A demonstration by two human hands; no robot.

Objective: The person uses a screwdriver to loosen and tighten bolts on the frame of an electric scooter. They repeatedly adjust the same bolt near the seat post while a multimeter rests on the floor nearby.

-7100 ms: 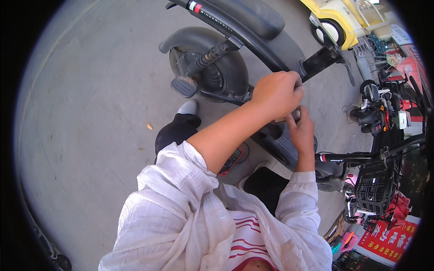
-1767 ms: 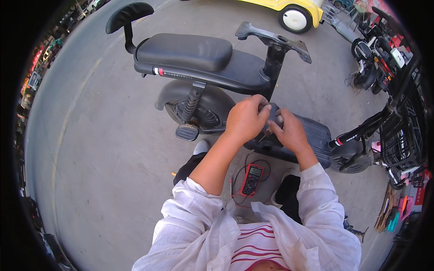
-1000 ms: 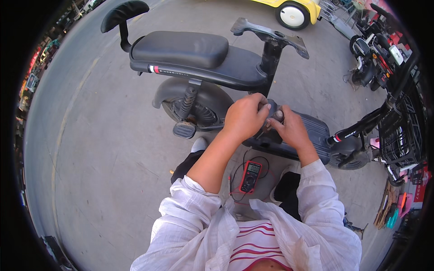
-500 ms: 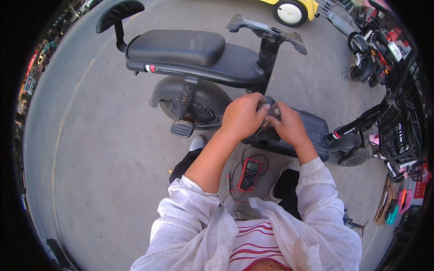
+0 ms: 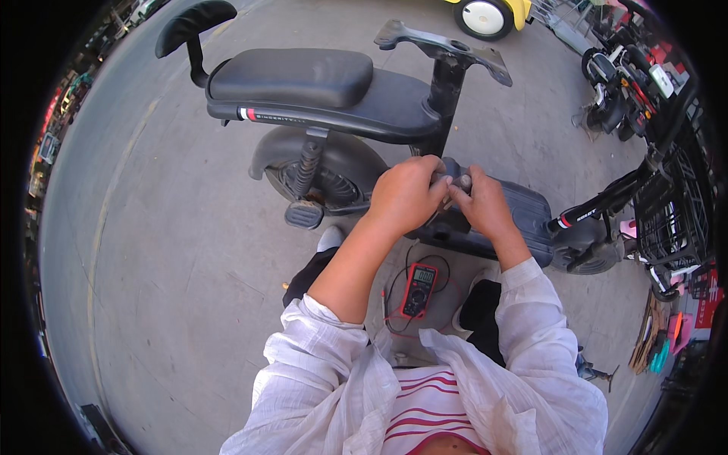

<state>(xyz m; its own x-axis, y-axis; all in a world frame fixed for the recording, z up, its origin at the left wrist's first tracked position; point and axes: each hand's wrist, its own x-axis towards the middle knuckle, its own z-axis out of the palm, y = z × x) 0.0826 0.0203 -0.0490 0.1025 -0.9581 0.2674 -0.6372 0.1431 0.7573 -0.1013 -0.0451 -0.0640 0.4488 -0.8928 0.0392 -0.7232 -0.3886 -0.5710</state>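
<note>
Over the footboard (image 5: 523,216) of a black electric scooter (image 5: 334,110), my two hands meet close together. My left hand (image 5: 410,193) is closed, its thumb and fingers pinching a small dark part (image 5: 453,168) whose kind I cannot make out. My right hand (image 5: 485,205) is closed on the same part from the other side, thumb and fingertips bent against it. Much of the part is hidden by the fingers. Below my hands, a red and black multimeter (image 5: 418,290) lies on the ground between my feet, its thin leads curling beside it.
The scooter's seat (image 5: 292,77) and rear wheel (image 5: 322,171) are at the left, its front basket (image 5: 671,220) at the right. Other scooters (image 5: 626,83) stand at the far right. A yellow vehicle's wheel (image 5: 485,19) shows at the top. Cardboard pieces (image 5: 647,334) lie at right.
The fingers of my right hand have shifted slightly around the dark part. My left hand keeps its grip. The view has moved a little, so the scooter appears slightly farther left.
</note>
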